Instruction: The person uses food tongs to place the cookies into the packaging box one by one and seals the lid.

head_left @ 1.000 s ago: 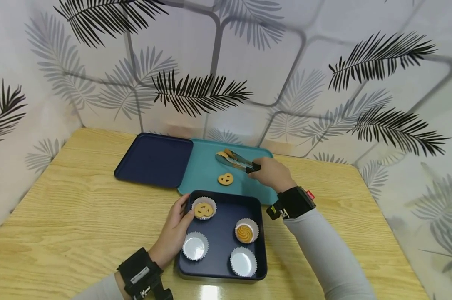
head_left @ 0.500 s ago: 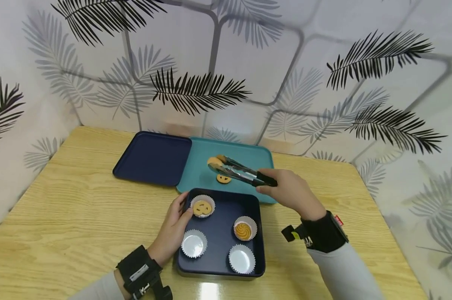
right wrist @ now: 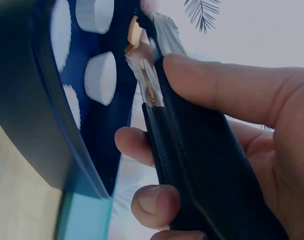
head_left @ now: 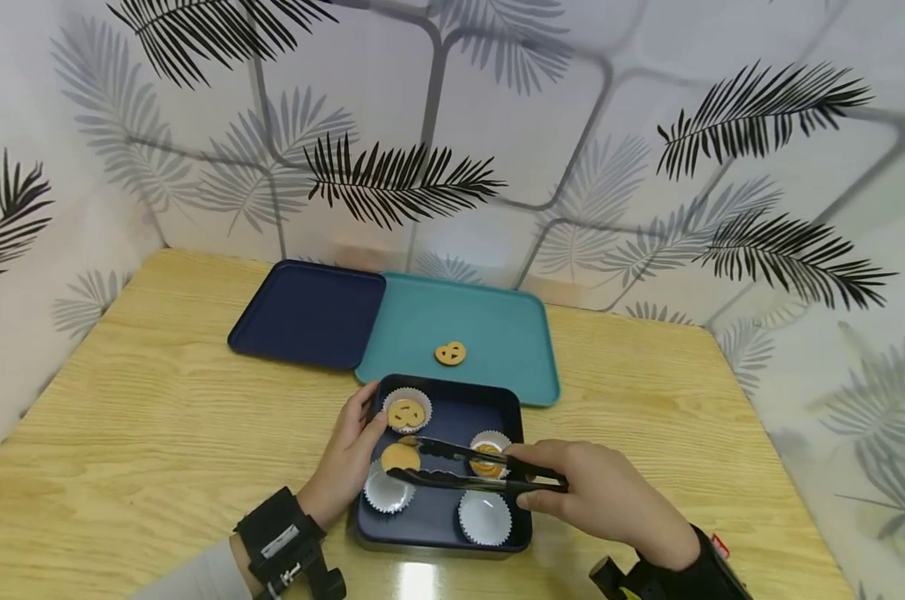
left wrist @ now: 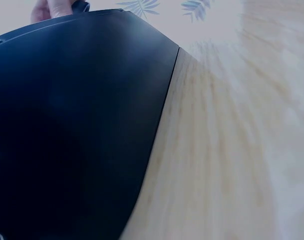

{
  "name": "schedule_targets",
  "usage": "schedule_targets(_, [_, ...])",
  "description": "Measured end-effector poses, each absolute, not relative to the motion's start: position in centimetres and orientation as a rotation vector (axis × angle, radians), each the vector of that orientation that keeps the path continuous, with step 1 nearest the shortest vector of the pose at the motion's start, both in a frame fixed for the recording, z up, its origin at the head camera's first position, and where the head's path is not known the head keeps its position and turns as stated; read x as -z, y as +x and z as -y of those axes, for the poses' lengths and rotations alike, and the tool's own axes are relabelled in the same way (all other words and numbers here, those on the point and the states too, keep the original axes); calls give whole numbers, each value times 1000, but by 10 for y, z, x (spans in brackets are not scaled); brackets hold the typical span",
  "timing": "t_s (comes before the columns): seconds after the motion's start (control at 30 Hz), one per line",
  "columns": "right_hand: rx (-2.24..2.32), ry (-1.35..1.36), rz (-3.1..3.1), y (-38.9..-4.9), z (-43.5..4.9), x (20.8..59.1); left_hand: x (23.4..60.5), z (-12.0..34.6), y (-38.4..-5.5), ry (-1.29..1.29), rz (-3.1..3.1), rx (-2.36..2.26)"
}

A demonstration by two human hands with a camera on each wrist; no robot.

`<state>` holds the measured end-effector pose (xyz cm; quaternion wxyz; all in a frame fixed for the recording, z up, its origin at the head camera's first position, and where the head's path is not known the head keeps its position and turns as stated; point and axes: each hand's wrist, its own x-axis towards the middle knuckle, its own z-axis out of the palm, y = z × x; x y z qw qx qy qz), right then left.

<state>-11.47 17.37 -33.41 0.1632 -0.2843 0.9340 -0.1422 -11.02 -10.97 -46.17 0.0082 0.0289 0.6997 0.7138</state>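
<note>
My right hand [head_left: 602, 492] grips a pair of black-handled tongs [right wrist: 191, 145], thumb on one arm and fingers on the other. Between the tong tips is a round cookie [head_left: 401, 457], above the front-left paper cup [head_left: 388, 492] in a dark blue box [head_left: 437, 537]. My left hand [head_left: 345, 458] holds the box's left wall, thumb over the rim. At the back left of the box, a pretzel-shaped cookie [head_left: 406, 412] lies in a paper cup. A swirled cookie [head_left: 486, 463] sits in the right cup, partly hidden by the tongs. The front-right cup [head_left: 485, 517] is empty.
Behind the box lies a teal tray [head_left: 497, 333] with one pretzel-shaped cookie [head_left: 450, 353] on it. A dark blue flat tray or lid [head_left: 310, 312] adjoins its left side. A leaf-patterned cloth [head_left: 497, 125] stands along the table's [head_left: 160, 400] back edge.
My right hand has lifted the round cookie off the teal tray with the tongs and brought it toward me, over the box. The left hand and the box have stayed put.
</note>
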Motion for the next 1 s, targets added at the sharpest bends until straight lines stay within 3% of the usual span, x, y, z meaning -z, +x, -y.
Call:
schedule_targets(0.33, [337, -872, -2638, -111, -162, 351, 462, 110, -109, 104, -2170, -2219])
schedule_targets(1.0, [278, -930, -2668, -108, -158, 346, 462, 112, -111, 114, -2155, -2235])
